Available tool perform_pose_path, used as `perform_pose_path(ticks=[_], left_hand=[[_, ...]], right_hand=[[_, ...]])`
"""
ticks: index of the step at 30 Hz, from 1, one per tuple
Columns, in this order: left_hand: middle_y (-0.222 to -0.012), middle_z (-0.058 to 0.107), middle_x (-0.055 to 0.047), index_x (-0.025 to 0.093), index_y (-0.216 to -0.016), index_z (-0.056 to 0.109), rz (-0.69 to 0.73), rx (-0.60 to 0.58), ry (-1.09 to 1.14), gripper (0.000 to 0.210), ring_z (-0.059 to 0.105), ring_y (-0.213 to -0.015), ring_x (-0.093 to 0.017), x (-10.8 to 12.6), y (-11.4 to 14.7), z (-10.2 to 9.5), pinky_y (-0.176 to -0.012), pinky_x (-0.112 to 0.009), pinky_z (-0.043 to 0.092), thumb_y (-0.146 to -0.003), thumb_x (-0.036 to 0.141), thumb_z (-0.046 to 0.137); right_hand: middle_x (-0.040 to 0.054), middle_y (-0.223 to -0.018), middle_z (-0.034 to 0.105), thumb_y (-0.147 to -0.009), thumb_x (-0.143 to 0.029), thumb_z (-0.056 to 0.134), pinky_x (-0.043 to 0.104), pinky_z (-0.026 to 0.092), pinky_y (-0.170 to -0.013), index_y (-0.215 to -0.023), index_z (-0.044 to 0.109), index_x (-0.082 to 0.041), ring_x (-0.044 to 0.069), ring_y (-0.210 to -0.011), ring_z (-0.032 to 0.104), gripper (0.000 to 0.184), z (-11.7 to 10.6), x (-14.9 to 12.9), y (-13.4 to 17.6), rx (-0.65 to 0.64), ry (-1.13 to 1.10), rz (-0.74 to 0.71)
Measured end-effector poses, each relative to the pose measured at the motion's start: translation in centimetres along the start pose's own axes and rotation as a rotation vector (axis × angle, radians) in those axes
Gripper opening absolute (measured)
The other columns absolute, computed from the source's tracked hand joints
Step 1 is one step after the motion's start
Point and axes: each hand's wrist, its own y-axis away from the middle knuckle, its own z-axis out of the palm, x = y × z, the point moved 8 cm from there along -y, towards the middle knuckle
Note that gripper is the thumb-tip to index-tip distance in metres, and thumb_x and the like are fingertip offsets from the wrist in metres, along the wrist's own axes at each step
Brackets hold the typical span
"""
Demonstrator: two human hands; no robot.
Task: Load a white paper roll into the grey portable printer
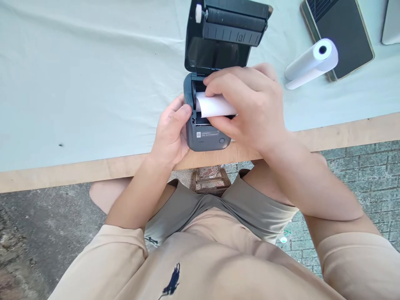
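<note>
A small dark printer stands at the near edge of the table, its lid swung open and cut off by the top of the view. The left hand grips the printer's left side, thumb against the rim; its other fingers are mostly hidden by the body. The right hand pinches a piece of white paper inside the printer's open compartment, fingers above and thumb below. That hand covers the paper's right end and much of the compartment's right side, so how the paper sits there cannot be told.

To the right, a loose white roll lies on the pale cloth, overlapping a dark flat device. The top of that device is out of view, and only a corner of a grey object shows at the right edge.

On the printer's front, a label bears a white square with a dark symbol and lines of print too small to read. Beside it is a round button with a power mark. The shirt carries a dark figure, its lower end cropped.
</note>
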Motion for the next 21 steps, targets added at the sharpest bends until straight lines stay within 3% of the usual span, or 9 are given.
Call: perform_pose_path(ticks=[2, 6, 10, 16, 21], left_hand=[[-0.096, 0.066, -0.002, 0.019, -0.101, 0.066, -0.007, -0.019, 0.008, 0.028, 0.067, -0.095, -0.015, 0.0, 0.0, 0.1, -0.082, -0.025, 0.054, -0.088, 0.043, 0.061], [-0.099, 0.067, -0.003, 0.020, -0.103, 0.065, -0.027, -0.007, -0.023, 0.034, 0.066, -0.110, -0.021, -0.1, 0.0, 0.0, -0.090, -0.031, 0.054, -0.086, 0.050, 0.060], [-0.099, 0.069, -0.005, 0.022, -0.102, 0.065, -0.030, 0.043, -0.050, 0.037, 0.061, -0.123, -0.027, -0.4, -0.1, -0.5, -0.097, -0.035, 0.054, -0.083, 0.053, 0.063], [-0.104, 0.072, -0.005, 0.019, -0.107, 0.066, 0.001, -0.038, 0.075, 0.030, 0.059, -0.126, -0.028, -0.7, -0.4, -0.4, -0.100, -0.039, 0.054, -0.090, 0.041, 0.057], [-0.109, 0.072, -0.005, 0.020, -0.106, 0.067, 0.007, -0.087, 0.098, 0.029, 0.059, -0.123, -0.028, -0.6, -0.5, -0.3, -0.099, -0.041, 0.054, -0.087, 0.041, 0.061]], right_hand=[[-0.0089, -0.110, 0.069, -0.093, -0.030, 0.052, 0.031, 0.033, -0.076, -0.097, 0.057, -0.025, 0.010, -0.088, 0.064, 0.008, -0.7, -0.3, 0.3, 0.087, -0.023, -0.035], [-0.0042, -0.086, 0.068, -0.092, -0.026, 0.049, 0.031, 0.032, -0.072, -0.090, 0.057, -0.023, 0.010, -0.075, 0.060, 0.009, -1.7, -0.6, 0.7, 0.191, -0.002, -0.041], [-0.0062, -0.077, 0.066, -0.090, -0.025, 0.054, 0.032, 0.032, -0.070, -0.078, 0.049, -0.021, 0.009, -0.070, 0.056, 0.013, -2.4, -1.6, 1.4, 0.258, -0.069, -0.196], [-0.0065, -0.087, 0.069, -0.090, -0.022, 0.054, 0.032, 0.035, -0.075, -0.085, 0.051, -0.021, 0.007, -0.083, 0.061, 0.007, -1.7, -2.2, 2.9, 0.207, -0.174, -0.332], [-0.0053, -0.092, 0.068, -0.087, -0.023, 0.056, 0.033, 0.035, -0.076, -0.086, 0.052, -0.022, 0.010, -0.092, 0.062, 0.005, -1.2, -2.3, 3.5, 0.188, -0.175, -0.338]])
